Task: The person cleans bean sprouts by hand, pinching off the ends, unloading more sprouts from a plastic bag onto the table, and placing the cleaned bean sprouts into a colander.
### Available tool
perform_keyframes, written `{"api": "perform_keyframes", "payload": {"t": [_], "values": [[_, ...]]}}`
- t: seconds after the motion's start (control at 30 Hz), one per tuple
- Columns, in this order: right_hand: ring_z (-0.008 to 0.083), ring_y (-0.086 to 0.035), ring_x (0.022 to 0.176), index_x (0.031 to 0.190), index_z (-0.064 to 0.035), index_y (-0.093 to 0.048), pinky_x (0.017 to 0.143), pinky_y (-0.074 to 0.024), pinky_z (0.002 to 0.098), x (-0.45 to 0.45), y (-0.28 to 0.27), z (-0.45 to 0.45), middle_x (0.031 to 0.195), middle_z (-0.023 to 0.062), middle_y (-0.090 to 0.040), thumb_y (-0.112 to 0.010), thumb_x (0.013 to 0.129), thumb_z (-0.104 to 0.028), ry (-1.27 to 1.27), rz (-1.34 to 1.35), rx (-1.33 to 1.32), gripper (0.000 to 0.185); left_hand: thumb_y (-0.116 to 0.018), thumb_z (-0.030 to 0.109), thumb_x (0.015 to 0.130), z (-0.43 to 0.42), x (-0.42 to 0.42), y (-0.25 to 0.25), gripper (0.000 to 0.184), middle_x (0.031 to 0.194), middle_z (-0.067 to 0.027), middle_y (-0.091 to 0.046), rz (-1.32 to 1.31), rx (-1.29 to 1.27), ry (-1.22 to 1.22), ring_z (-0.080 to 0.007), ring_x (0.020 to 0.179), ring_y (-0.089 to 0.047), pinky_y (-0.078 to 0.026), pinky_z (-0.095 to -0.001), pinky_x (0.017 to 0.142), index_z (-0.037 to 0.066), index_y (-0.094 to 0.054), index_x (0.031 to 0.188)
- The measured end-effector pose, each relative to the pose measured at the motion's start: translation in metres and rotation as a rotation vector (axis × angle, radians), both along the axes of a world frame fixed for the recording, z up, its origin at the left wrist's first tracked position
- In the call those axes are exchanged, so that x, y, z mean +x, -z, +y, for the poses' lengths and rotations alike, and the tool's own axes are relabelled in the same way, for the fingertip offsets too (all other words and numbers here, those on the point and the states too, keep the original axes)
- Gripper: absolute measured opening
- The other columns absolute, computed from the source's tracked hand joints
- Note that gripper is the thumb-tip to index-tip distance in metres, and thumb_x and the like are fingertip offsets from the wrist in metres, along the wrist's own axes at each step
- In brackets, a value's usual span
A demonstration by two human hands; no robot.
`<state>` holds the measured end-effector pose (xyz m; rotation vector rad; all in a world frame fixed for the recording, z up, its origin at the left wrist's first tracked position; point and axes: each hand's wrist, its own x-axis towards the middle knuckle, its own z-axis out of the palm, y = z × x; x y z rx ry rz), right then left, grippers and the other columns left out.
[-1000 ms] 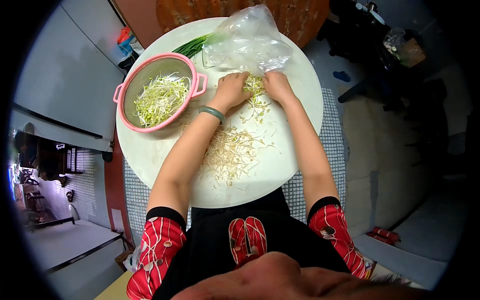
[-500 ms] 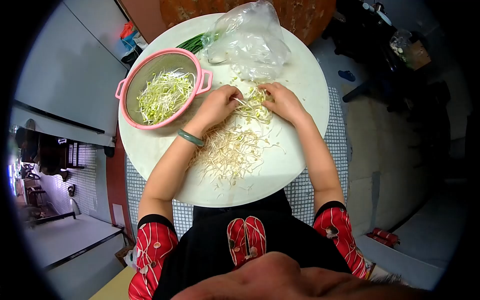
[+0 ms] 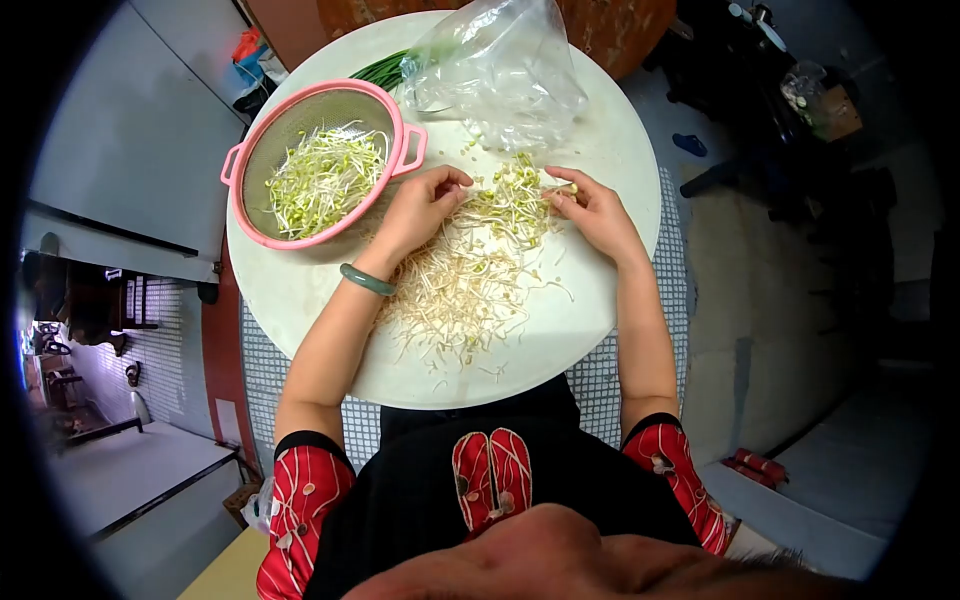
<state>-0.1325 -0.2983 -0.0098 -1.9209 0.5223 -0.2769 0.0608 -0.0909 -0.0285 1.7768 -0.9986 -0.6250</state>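
Green-headed bean sprouts lie in a loose heap between my hands on the round white table. My left hand, a jade bangle on its wrist, is at the left of the heap with its fingers curled together; what they pinch, if anything, is too small to make out. At the heap's right, my right hand pinches a bean sprout between thumb and forefinger. Nearer my body spreads a pile of thin brownish root ends.
A pink-rimmed strainer holding sprouts stands at the left. At the table's far side are a clear plastic bag and green stalks. A wooden surface lies beyond the table.
My hands have moved apart, after first coming back from beside the bag. The sprouts between them have spread toward me, and my right hand has taken hold of a sprout.
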Motion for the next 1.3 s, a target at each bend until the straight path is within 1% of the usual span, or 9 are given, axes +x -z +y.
{"api": "perform_keyframes", "payload": {"t": [0.07, 0.17, 0.27, 0.47, 0.6, 0.8, 1.0, 1.1, 1.3], "values": [[0.0211, -0.065, 0.092, 0.128, -0.0111, -0.061, 0.082, -0.0510, 0.0313, -0.001, 0.000, 0.001, 0.109, 0.0098, -0.070, -0.068, 0.087, -0.016, 0.002, 0.068, -0.252, 0.042, -0.062, 0.005, 0.092, 0.001, 0.002, 0.006, 0.023, 0.085, 0.0010, -0.059, 0.127, -0.077, 0.002, -0.0066, 0.078, -0.054, -0.046, -0.0227, 0.072, 0.001, -0.062, 0.115], [0.0205, -0.063, 0.101, 0.123, -0.0106, -0.065, 0.087, -0.0500, 0.0317, 0.001, 0.003, 0.004, 0.115, 0.0086, -0.067, -0.067, 0.087, -0.015, 0.002, -0.197, -0.419, 0.037, -0.062, 0.002, 0.091, 0.003, 0.002, 0.011, 0.027, 0.085, 0.0018, -0.057, 0.307, -0.197, -0.008, -0.0055, 0.078, -0.052, -0.045, -0.0215, 0.072, 0.000, -0.060, 0.118], [0.0210, -0.061, 0.108, 0.117, -0.0098, -0.069, 0.091, -0.0484, 0.0332, 0.013, -0.004, 0.017, 0.117, 0.0086, -0.065, -0.069, 0.085, -0.016, -0.003, -0.233, -0.185, 0.032, -0.061, 0.003, 0.092, 0.007, -0.002, 0.008, 0.028, 0.092, 0.0010, -0.058, 0.427, -0.248, -0.010, -0.0069, 0.085, -0.054, -0.046, -0.0217, 0.080, -0.002, -0.058, 0.119], [0.0257, -0.062, 0.098, 0.107, -0.0090, -0.072, 0.089, -0.0483, 0.0358, 0.049, -0.011, 0.062, 0.104, 0.0093, -0.067, -0.074, 0.082, -0.019, -0.095, -0.322, -0.497, 0.027, -0.061, 0.004, 0.093, 0.012, -0.009, 0.001, 0.027, 0.091, 0.0003, -0.059, 0.523, -0.298, -0.003, -0.0073, 0.084, -0.055, -0.046, -0.0222, 0.080, -0.001, -0.059, 0.119], [0.0268, -0.061, 0.082, 0.094, -0.0066, -0.073, 0.079, -0.0485, 0.0371, 0.061, 0.002, 0.062, 0.082, 0.0088, -0.067, -0.073, 0.083, -0.016, -0.160, -0.266, -0.612, 0.015, -0.059, 0.004, 0.093, 0.016, -0.007, 0.009, 0.027, 0.092, -0.0004, -0.057, 0.540, -0.287, 0.036, -0.0074, 0.083, -0.054, -0.046, -0.0221, 0.078, -0.002, -0.057, 0.119], [0.0153, -0.064, 0.083, 0.098, -0.0037, -0.072, 0.077, -0.0503, 0.0273, 0.061, 0.005, 0.064, 0.086, 0.0072, -0.070, -0.068, 0.089, -0.009, 0.009, -0.194, -0.402, 0.012, -0.058, 0.000, 0.091, 0.019, -0.007, 0.009, 0.032, 0.092, -0.0006, -0.057, 0.454, -0.227, 0.068, -0.0069, 0.081, -0.054, -0.046, -0.0212, 0.077, -0.003, -0.054, 0.123], [0.0147, -0.064, 0.085, 0.101, -0.0056, -0.070, 0.076, -0.0499, 0.0261, 0.061, 0.021, 0.058, 0.092, 0.0073, -0.069, -0.066, 0.090, -0.009, 0.171, -0.229, 0.058, 0.012, -0.056, -0.003, 0.090, 0.019, -0.011, 0.006, 0.033, 0.089, -0.0008, -0.058, 0.541, -0.274, -0.001, -0.0068, 0.077, -0.056, -0.047, -0.0214, 0.072, 0.000, -0.056, 0.123], [0.0152, -0.063, 0.084, 0.100, -0.0042, -0.069, 0.075, -0.0497, 0.0263, 0.058, 0.019, 0.059, 0.094, 0.0062, -0.068, -0.067, 0.089, -0.008, 0.162, -0.321, 0.106, 0.012, -0.058, 0.000, 0.091, 0.020, -0.010, 0.004, 0.034, 0.090, -0.0004, -0.058, 0.536, -0.259, 0.016, -0.0063, 0.080, -0.056, -0.046, -0.0202, 0.075, -0.002, -0.054, 0.125], [0.0186, -0.062, 0.079, 0.095, -0.0045, -0.069, 0.070, -0.0498, 0.0303, 0.058, 0.008, 0.070, 0.085, 0.0067, -0.065, -0.070, 0.085, -0.008, -0.070, -0.277, -0.404, 0.010, -0.062, 0.005, 0.092, 0.017, -0.014, 0.010, 0.029, 0.087, -0.0001, -0.061, 0.534, -0.225, 0.068, -0.0060, 0.078, -0.057, -0.047, -0.0209, 0.073, -0.002, -0.058, 0.121]]}}
